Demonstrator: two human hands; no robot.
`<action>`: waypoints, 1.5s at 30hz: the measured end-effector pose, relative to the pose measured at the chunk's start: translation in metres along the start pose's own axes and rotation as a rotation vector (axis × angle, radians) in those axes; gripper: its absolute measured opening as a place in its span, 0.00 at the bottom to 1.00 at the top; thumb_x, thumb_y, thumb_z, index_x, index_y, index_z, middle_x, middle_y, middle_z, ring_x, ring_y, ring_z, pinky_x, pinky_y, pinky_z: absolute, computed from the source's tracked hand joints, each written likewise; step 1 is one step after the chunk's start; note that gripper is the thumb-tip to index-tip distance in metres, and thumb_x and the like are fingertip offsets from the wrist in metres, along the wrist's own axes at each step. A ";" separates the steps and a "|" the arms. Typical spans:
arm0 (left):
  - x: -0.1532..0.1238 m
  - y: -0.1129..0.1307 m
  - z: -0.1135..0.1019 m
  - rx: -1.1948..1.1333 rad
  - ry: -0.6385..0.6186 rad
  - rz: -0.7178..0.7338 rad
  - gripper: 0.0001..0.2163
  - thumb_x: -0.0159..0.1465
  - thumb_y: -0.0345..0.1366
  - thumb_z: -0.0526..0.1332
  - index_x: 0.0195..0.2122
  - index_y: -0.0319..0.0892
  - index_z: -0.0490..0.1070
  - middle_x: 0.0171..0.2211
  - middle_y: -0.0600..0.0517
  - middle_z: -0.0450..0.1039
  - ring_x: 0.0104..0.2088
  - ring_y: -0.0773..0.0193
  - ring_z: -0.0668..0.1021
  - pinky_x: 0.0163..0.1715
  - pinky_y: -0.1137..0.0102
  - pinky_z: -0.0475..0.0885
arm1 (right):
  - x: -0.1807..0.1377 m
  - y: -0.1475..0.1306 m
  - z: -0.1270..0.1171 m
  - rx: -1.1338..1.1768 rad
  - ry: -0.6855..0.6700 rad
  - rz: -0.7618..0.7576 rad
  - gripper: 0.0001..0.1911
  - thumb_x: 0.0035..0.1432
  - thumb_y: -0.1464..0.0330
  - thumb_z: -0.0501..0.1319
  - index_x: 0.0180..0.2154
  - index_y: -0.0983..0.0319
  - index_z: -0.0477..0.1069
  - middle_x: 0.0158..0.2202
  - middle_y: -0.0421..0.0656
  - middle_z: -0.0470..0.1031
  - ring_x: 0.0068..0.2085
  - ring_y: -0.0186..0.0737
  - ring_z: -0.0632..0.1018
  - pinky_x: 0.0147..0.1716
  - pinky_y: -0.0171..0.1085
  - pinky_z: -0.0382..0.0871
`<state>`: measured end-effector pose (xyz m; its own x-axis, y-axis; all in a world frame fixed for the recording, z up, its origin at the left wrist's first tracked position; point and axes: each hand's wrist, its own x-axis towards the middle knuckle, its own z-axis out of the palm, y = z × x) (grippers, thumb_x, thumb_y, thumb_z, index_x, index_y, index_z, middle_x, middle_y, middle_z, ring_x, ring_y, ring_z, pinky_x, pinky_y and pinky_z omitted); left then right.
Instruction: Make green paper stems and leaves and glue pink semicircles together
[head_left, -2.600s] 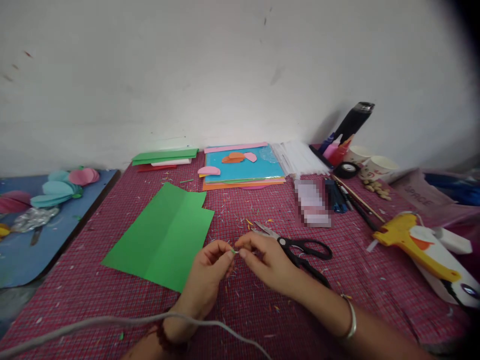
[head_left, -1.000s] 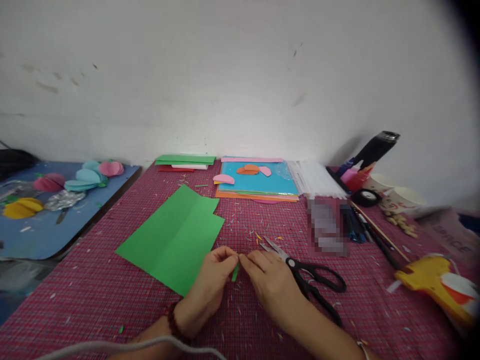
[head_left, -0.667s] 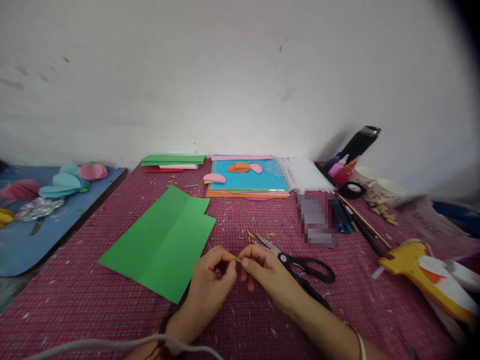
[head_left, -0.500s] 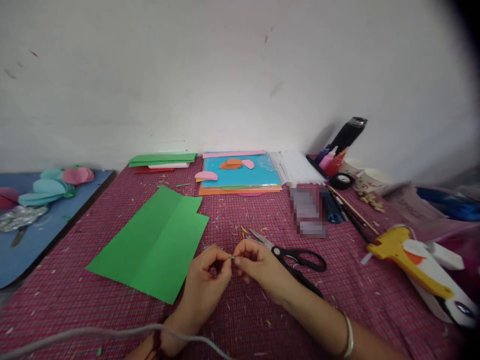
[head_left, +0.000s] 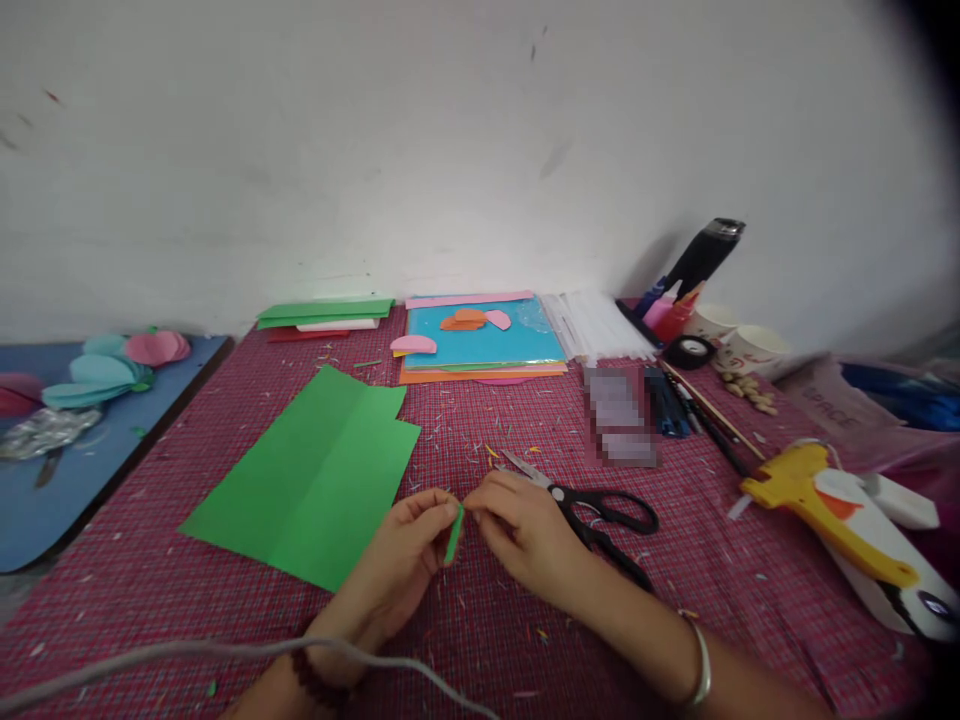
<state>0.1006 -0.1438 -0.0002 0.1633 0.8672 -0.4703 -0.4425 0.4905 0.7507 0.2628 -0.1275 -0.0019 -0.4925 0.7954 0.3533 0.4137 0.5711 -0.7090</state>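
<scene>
Between finger and thumb of my left hand point(head_left: 416, 545) is a narrow green paper strip point(head_left: 454, 534), its length hanging down. My right hand point(head_left: 521, 525) is closed in a pinch at the strip's upper end, and its fingertips meet those of my left hand there. Black-handled scissors point(head_left: 600, 508) lie partly open just beyond and to the right of my right hand. To the left, a folded-creased green paper sheet point(head_left: 307, 480) lies flat, its near corner behind my left forearm.
A yellow and white glue gun point(head_left: 832, 520) lies at the right, near paper cups point(head_left: 752, 350) and a roll of black tape point(head_left: 688, 351). Colored papers point(head_left: 495, 350) sit by the wall. A grey cable point(head_left: 225, 650) crosses in front. Paper flowers point(head_left: 101, 370) rest at far left.
The green strip, earlier almost hidden between both hands' fingertips, now shows its length in my left hand. My right hand has turned, its back now facing up more.
</scene>
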 end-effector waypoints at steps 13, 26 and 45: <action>0.000 0.004 -0.003 0.514 -0.044 0.226 0.08 0.51 0.37 0.61 0.20 0.42 0.64 0.16 0.60 0.56 0.19 0.71 0.58 0.21 0.74 0.56 | 0.003 -0.006 -0.008 0.073 -0.019 0.046 0.06 0.59 0.75 0.57 0.35 0.61 0.71 0.31 0.40 0.73 0.35 0.36 0.72 0.36 0.35 0.63; -0.001 -0.002 0.002 0.857 0.046 0.404 0.07 0.55 0.34 0.57 0.21 0.41 0.68 0.19 0.56 0.64 0.22 0.68 0.65 0.24 0.72 0.60 | 0.002 0.002 -0.003 0.023 -0.061 0.213 0.08 0.51 0.78 0.57 0.25 0.60 0.70 0.24 0.36 0.73 0.29 0.35 0.72 0.32 0.36 0.60; 0.006 -0.009 0.003 0.371 0.022 0.153 0.06 0.48 0.35 0.62 0.21 0.40 0.66 0.16 0.60 0.61 0.17 0.73 0.60 0.20 0.74 0.55 | -0.003 0.002 0.008 -0.491 0.118 -0.148 0.09 0.54 0.78 0.58 0.27 0.59 0.68 0.26 0.38 0.70 0.32 0.38 0.68 0.48 0.43 0.58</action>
<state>0.1081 -0.1424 -0.0086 0.0998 0.9324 -0.3473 -0.1114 0.3573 0.9273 0.2587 -0.1302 -0.0097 -0.4948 0.7000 0.5149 0.6700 0.6846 -0.2870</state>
